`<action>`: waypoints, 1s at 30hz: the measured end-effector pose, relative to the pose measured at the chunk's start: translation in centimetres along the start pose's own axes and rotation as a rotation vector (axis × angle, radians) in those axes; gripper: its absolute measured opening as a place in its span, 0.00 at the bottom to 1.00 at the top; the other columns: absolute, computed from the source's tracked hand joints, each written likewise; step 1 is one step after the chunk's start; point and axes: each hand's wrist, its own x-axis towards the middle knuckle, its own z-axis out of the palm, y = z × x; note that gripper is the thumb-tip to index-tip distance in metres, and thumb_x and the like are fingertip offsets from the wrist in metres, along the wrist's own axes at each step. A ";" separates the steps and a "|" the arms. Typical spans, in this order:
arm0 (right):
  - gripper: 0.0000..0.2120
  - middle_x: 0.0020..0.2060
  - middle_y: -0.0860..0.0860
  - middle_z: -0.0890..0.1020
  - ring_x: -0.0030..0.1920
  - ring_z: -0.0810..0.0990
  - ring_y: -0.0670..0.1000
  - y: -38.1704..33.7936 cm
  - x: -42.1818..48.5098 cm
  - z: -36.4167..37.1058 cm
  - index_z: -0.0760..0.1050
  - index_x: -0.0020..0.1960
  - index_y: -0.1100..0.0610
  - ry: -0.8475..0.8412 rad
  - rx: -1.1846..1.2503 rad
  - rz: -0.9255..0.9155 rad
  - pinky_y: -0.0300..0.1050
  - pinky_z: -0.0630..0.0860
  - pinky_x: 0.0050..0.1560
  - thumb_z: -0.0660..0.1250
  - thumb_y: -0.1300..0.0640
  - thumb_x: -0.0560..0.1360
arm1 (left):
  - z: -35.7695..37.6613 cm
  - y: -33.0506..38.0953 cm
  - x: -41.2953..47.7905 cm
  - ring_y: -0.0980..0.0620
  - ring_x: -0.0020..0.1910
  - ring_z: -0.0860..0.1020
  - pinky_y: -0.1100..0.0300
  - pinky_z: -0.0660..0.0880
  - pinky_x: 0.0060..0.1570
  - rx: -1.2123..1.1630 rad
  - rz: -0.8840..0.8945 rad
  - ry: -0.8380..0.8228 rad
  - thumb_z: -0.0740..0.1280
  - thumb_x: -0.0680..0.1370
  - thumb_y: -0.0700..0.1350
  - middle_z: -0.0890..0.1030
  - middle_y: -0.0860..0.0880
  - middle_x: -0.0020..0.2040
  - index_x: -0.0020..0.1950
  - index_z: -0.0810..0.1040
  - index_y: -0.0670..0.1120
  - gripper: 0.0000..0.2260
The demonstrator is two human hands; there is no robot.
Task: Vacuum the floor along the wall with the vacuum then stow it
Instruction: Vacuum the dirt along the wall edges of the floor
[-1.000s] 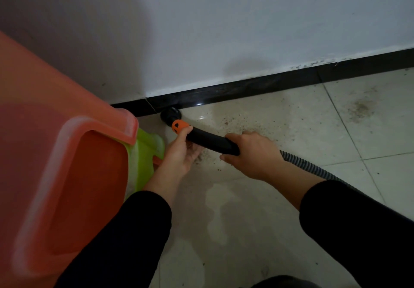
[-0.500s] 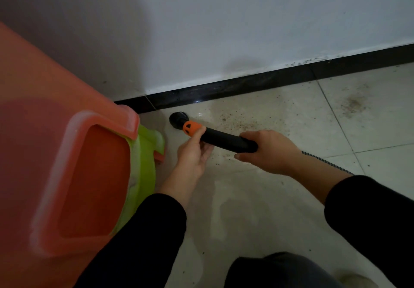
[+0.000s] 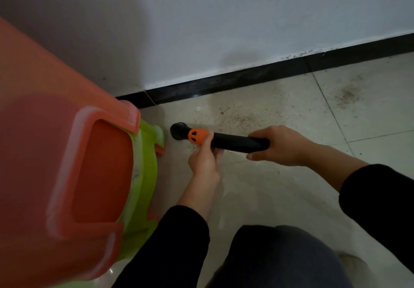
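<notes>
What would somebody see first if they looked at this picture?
The big orange plastic stool fills the left side, stacked over a green stool. In the middle, the left hand and right hand grip a black vacuum tube with an orange collar. Brown dirt specks lie just beyond it, near the black baseboard.

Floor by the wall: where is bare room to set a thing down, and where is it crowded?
Free: the tile this side of the vacuum wand, between left hand and right hand; the stained tiles beyond the right hand, along the baseboard. Crowded: the gap between the stacked stools and the wand's tip.
</notes>
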 end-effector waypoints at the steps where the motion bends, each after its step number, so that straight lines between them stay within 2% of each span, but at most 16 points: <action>1: 0.11 0.37 0.46 0.79 0.38 0.78 0.47 0.1 -0.1 0.0 0.78 0.54 0.46 -0.008 0.000 0.001 0.46 0.77 0.45 0.71 0.46 0.73 | -0.1 -0.2 -0.2 0.50 0.45 0.81 0.63 0.81 0.37 -0.003 0.000 0.002 0.73 0.74 0.40 0.82 0.42 0.48 0.51 0.78 0.40 0.08; 7: 0.12 0.39 0.48 0.80 0.39 0.78 0.48 0.7 -1.3 -0.5 0.78 0.55 0.47 -0.049 -0.025 -0.007 0.46 0.75 0.44 0.71 0.46 0.73 | -0.3 -1.2 -1.7 0.49 0.44 0.81 0.58 0.79 0.48 -0.022 -0.032 0.023 0.72 0.75 0.39 0.82 0.42 0.46 0.45 0.78 0.40 0.05; 13: 0.13 0.38 0.47 0.81 0.38 0.78 0.47 1.4 -2.4 -0.8 0.79 0.55 0.46 -0.081 -0.054 0.001 0.45 0.74 0.42 0.72 0.45 0.72 | -0.8 -2.5 -2.9 0.49 0.43 0.81 0.57 0.79 0.45 -0.041 -0.042 0.016 0.71 0.75 0.38 0.81 0.42 0.45 0.45 0.77 0.39 0.04; 19: 0.11 0.35 0.47 0.80 0.35 0.76 0.45 2.6 -3.9 -0.6 0.80 0.52 0.46 -0.095 -0.020 0.001 0.43 0.71 0.38 0.73 0.46 0.71 | -0.9 -4.0 -3.9 0.49 0.44 0.81 0.57 0.79 0.46 -0.023 -0.062 0.015 0.70 0.76 0.37 0.81 0.41 0.47 0.51 0.77 0.37 0.06; 23: 0.09 0.34 0.46 0.79 0.33 0.75 0.44 3.4 -4.8 -0.4 0.79 0.50 0.46 -0.109 -0.016 0.005 0.41 0.70 0.37 0.73 0.47 0.71 | -1.3 -4.8 -4.6 0.49 0.46 0.81 0.59 0.79 0.42 -0.003 -0.084 0.010 0.70 0.76 0.37 0.82 0.41 0.47 0.47 0.78 0.39 0.03; 30: 0.08 0.33 0.46 0.79 0.33 0.75 0.45 3.7 -5.6 -0.9 0.79 0.48 0.45 -0.115 -0.010 0.008 0.45 0.74 0.41 0.74 0.47 0.70 | -1.3 -5.3 -5.8 0.48 0.47 0.81 0.55 0.78 0.52 0.017 -0.089 0.017 0.70 0.76 0.37 0.82 0.41 0.46 0.44 0.77 0.39 0.03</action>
